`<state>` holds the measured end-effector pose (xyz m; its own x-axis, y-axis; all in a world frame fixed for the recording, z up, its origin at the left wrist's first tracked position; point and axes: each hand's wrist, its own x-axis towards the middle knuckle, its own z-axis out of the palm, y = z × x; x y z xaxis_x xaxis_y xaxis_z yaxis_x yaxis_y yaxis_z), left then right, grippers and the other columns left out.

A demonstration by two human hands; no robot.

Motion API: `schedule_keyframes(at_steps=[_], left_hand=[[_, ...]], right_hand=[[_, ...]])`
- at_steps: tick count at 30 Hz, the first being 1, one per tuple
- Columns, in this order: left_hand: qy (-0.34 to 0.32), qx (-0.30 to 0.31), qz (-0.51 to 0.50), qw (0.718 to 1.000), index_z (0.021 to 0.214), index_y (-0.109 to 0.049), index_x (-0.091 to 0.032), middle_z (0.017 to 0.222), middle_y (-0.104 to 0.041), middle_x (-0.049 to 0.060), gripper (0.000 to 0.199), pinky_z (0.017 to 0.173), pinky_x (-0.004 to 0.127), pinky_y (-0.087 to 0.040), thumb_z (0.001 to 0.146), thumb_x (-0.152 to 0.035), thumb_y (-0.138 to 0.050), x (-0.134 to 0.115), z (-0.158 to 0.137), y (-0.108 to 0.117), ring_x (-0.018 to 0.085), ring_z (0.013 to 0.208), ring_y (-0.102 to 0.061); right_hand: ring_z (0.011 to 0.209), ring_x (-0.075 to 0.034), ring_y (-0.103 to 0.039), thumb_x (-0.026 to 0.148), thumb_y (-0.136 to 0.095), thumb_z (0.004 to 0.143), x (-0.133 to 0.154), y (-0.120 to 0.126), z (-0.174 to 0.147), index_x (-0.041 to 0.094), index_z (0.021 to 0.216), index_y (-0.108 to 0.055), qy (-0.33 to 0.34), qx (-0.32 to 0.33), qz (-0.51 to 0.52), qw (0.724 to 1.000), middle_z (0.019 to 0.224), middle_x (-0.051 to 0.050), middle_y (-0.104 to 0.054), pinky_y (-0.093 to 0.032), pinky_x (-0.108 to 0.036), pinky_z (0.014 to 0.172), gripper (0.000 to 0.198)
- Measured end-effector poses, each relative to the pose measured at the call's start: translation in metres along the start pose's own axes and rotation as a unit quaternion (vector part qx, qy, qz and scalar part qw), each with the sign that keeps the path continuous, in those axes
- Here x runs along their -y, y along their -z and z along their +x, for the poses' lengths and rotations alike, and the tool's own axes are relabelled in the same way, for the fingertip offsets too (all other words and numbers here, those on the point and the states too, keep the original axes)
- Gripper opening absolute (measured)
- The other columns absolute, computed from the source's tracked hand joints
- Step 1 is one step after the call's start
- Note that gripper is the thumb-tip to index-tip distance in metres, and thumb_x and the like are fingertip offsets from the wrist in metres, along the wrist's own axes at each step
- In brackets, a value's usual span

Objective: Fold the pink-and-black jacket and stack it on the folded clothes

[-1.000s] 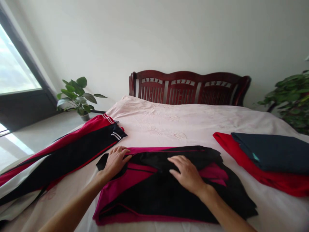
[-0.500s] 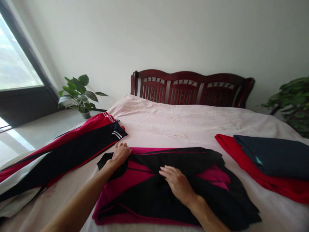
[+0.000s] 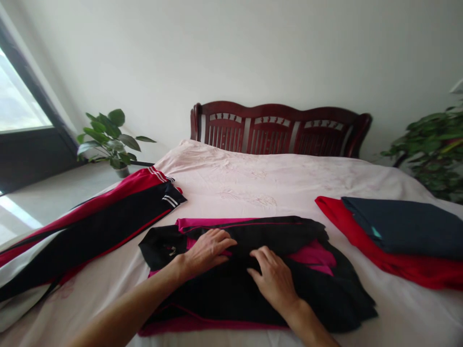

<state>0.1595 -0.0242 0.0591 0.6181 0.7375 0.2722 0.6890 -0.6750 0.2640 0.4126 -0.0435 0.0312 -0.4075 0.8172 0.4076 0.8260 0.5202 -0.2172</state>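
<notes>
While black-magenta garment point(image 3: 231, 296) lies under left hand point(image 3: 206, 251) and right hand point(image 3: 275, 277), fingers point(image 3: 223, 236) curve, loosely parted.

I have a jacket point(image 3: 231, 299) nearest my camera on the bed point(image 3: 289, 178), at 6 o'clock. Over its middle sit my left hand point(image 3: 210, 248) and, just beside it toward 3, my right hand point(image 3: 273, 277). From the jacket, a second garment point(image 3: 112, 226) lies between 9 and 10, and a folded pile point(image 3: 408, 229) near 3, all on the bed. Behind, the headboard point(image 3: 273, 115) stands at 12, before the wall point(image 3: 271, 48); one plant point(image 3: 108, 132) is toward 11, another plant point(image 3: 430, 149) at 2.
</notes>
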Motion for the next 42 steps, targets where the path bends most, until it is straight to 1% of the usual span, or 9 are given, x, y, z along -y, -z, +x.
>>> schedule_keyframes(at_steps=[5, 12, 16, 19, 25, 29, 35, 39, 42], left_hand=[[0.097, -0.028, -0.044, 0.994, 0.097, -0.060, -0.024, 0.094, -0.064, 0.002, 0.014, 0.081, 0.030, -0.045, 0.085, -0.017, -0.061, -0.001, 0.023, -0.023, 0.019, 0.089, -0.060], [0.170, -0.096, -0.073, 0.978, 0.089, -0.052, -0.023, 0.086, -0.062, -0.001, 0.013, 0.071, 0.027, -0.044, 0.081, -0.013, -0.053, 0.000, 0.030, -0.027, 0.016, 0.078, -0.059], [0.184, -0.110, -0.078, 0.974, 0.088, -0.052, -0.023, 0.085, -0.062, -0.002, 0.012, 0.071, 0.027, -0.044, 0.081, -0.014, -0.053, -0.001, 0.031, -0.028, 0.016, 0.077, -0.059], [0.169, -0.099, -0.071, 0.978, 0.089, -0.053, -0.023, 0.086, -0.062, -0.001, 0.009, 0.072, 0.027, -0.044, 0.083, -0.016, -0.055, -0.001, 0.031, -0.026, 0.017, 0.079, -0.060], [0.128, -0.069, -0.034, 0.989, 0.104, -0.058, -0.024, 0.102, -0.064, 0.003, 0.020, 0.087, 0.035, -0.044, 0.085, -0.023, -0.063, 0.014, 0.005, -0.008, 0.023, 0.096, -0.059], [0.194, -0.065, 0.043, 0.978, 0.126, -0.055, -0.024, 0.119, -0.064, 0.009, 0.044, 0.097, 0.044, -0.041, 0.086, -0.039, -0.067, 0.042, -0.027, 0.008, 0.029, 0.110, -0.057], [0.254, -0.010, 0.027, 0.967, 0.090, -0.069, -0.024, 0.092, -0.072, 0.004, 0.024, 0.090, 0.037, -0.044, 0.095, -0.037, -0.050, 0.072, -0.049, 0.021, 0.023, 0.092, -0.064], [0.271, -0.025, 0.039, 0.962, 0.102, -0.067, -0.023, 0.104, -0.070, 0.008, 0.025, 0.089, 0.038, -0.044, 0.093, -0.041, -0.052, 0.078, -0.050, 0.021, 0.026, 0.098, -0.063], [0.259, -0.016, 0.045, 0.965, 0.101, -0.066, -0.023, 0.103, -0.070, 0.007, 0.023, 0.094, 0.041, -0.042, 0.091, -0.041, -0.055, 0.081, -0.051, 0.023, 0.027, 0.101, -0.062]], right_hand=[[0.075, -0.016, -0.068, 0.013, -0.051, 0.091, 0.002, -0.004, 0.010, 0.027, 0.095, -0.063, -0.040, -0.042, 0.017, 0.998, 0.090, 0.001, -0.068, -0.047, -0.026, 0.062, 0.019], [0.086, -0.021, -0.069, 0.032, -0.063, 0.086, 0.018, -0.008, 0.016, 0.026, 0.111, -0.050, -0.094, -0.095, 0.050, 0.990, 0.105, -0.004, -0.063, -0.048, -0.028, 0.054, 0.029], [0.094, -0.025, -0.064, 0.030, -0.067, 0.082, 0.031, -0.019, 0.030, 0.024, 0.112, -0.047, -0.091, -0.127, 0.037, 0.987, 0.104, -0.007, -0.062, -0.051, -0.033, 0.068, 0.036], [0.092, -0.025, -0.059, 0.014, -0.062, 0.080, 0.034, -0.023, 0.038, 0.023, 0.109, -0.051, -0.087, -0.128, 0.006, 0.988, 0.098, -0.006, -0.062, -0.046, -0.036, 0.076, 0.033], [0.087, -0.023, -0.053, -0.006, -0.049, 0.068, 0.013, -0.014, 0.039, 0.025, 0.098, -0.059, -0.017, -0.113, -0.006, 0.993, 0.090, -0.003, -0.061, -0.040, -0.035, 0.078, 0.044], [0.088, -0.022, -0.052, -0.007, -0.048, 0.068, 0.003, -0.010, 0.035, 0.026, 0.097, -0.062, 0.034, -0.097, -0.006, 0.995, 0.090, -0.003, -0.061, -0.040, -0.035, 0.079, 0.046], [0.092, -0.024, -0.052, -0.002, -0.053, 0.069, 0.006, -0.012, 0.030, 0.024, 0.101, -0.060, 0.046, -0.057, 0.012, 0.997, 0.093, -0.004, -0.062, -0.040, -0.036, 0.083, 0.042], [0.095, -0.026, -0.053, 0.015, -0.064, 0.079, 0.010, -0.015, 0.025, 0.023, 0.116, -0.057, 0.035, -0.047, 0.017, 0.998, 0.101, -0.006, -0.063, -0.041, -0.040, 0.085, 0.039], [0.092, -0.024, -0.054, 0.010, -0.060, 0.082, 0.007, -0.015, 0.024, 0.025, 0.116, -0.059, 0.046, -0.049, 0.009, 0.998, 0.098, -0.004, -0.064, -0.040, -0.038, 0.083, 0.037]])
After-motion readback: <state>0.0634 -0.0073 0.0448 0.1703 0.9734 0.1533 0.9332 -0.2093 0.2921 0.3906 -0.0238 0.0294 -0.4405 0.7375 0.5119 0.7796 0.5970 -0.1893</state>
